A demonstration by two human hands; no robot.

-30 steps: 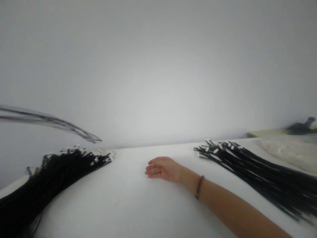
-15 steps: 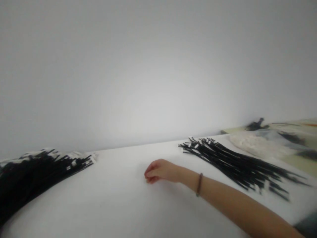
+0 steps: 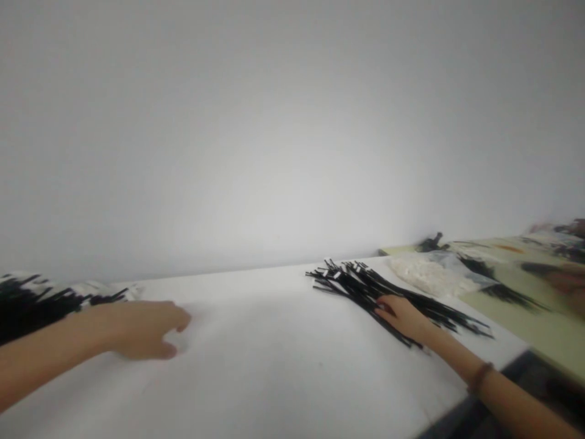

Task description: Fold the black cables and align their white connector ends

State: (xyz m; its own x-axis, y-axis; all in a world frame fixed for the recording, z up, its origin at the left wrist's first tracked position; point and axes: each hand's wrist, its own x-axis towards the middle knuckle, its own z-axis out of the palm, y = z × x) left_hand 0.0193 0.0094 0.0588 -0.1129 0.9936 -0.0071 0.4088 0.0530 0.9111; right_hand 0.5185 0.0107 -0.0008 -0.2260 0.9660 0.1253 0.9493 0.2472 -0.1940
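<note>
At the left, over the white table top (image 3: pixel 256 341), my left hand (image 3: pixel 146 329) reaches in with thumb and fingers apart. It is open and slightly blurred, and I see nothing held in it. A dense heap of black cables (image 3: pixel 36 311) with white ends lies behind that forearm, partly hidden by it. My right hand (image 3: pixel 404 318), with a bracelet on the wrist, is at the smaller bundle of black cables (image 3: pixel 356 286) on the right. Its fingers are curled together on cables at the near side of the bundle. How many they grip is hidden.
A clear plastic bag of small pale pieces (image 3: pixel 425 271) lies beyond the right bundle. Farther right is a yellowish table (image 3: pixel 539 332) with more dark cables (image 3: pixel 512 296). At the right edge a co-worker's hand (image 3: pixel 567 283) shows, blurred. A plain wall (image 3: pixel 274 152) stands behind.
My right hand has moved from mid-table to the right, onto the smaller cable bundle. My left hand has come into view. The view has turned a little to the right.
</note>
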